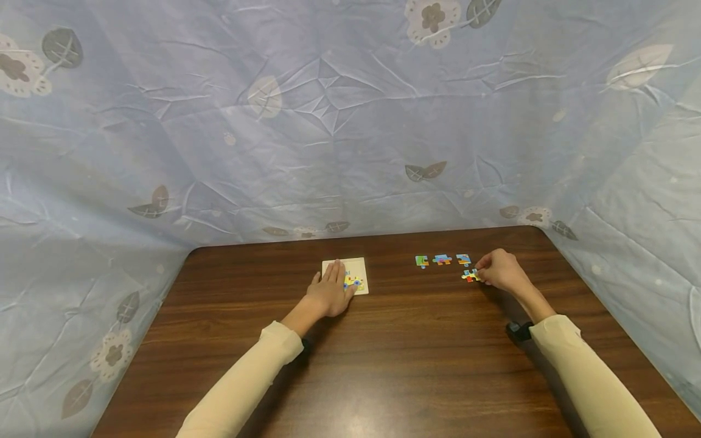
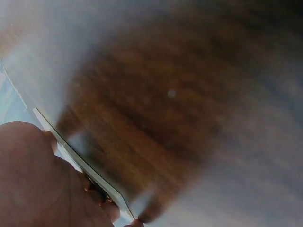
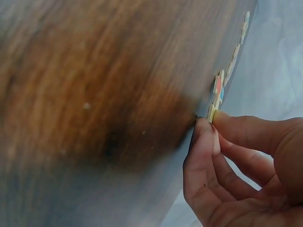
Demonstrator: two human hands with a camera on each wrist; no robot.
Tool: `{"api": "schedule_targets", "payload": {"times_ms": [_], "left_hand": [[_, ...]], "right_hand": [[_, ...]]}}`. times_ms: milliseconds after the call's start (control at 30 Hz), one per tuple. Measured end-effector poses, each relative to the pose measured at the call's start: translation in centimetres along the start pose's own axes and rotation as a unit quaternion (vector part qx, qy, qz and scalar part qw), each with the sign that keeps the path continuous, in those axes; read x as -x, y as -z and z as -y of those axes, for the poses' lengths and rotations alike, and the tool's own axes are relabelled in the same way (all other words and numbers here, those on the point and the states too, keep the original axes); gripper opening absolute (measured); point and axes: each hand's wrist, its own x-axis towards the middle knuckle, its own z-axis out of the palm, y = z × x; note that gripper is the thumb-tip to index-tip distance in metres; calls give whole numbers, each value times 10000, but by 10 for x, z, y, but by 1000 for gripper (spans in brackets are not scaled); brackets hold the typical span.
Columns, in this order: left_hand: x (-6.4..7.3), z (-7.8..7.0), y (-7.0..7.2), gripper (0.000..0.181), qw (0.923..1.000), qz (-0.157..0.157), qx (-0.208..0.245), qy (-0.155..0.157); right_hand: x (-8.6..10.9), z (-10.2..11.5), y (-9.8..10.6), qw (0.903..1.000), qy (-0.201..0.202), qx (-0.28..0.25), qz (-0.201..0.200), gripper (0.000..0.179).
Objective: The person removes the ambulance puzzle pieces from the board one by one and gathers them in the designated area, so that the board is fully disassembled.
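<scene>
The yellow piece (image 1: 469,277) is just below the right end of a row of three pieces (image 1: 442,260); my right hand (image 1: 502,270) pinches its near end. I'd keep that grip light and level, with my left hand (image 1: 330,294), fingers straight, steadying the board (image 1: 358,264).

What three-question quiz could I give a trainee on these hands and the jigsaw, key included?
1. Which hand rests on the square, cream-coloured puzzle board?
2. True or false: the right hand rests on that board too.
3. Fill in: the loose, flat, tabbed jigsaw piece nearest the board is mostly ____.

Key:
1. The left hand.
2. False; it pinches the small yellow-and-red jigsaw piece.
3. Green.
</scene>
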Motion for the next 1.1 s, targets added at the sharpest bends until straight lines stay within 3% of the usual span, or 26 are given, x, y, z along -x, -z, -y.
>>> {"api": "schedule_targets", "payload": {"times_ms": [267, 1100], "left_hand": [[-2, 0, -1, 76, 10000, 15, 82, 27], [2, -1, 0, 76, 9999, -95, 103, -58]], "right_hand": [[-2, -4, -4, 9996, -54, 289, -19, 25], [0, -5, -1, 9999, -80, 4, -132, 25]]}}
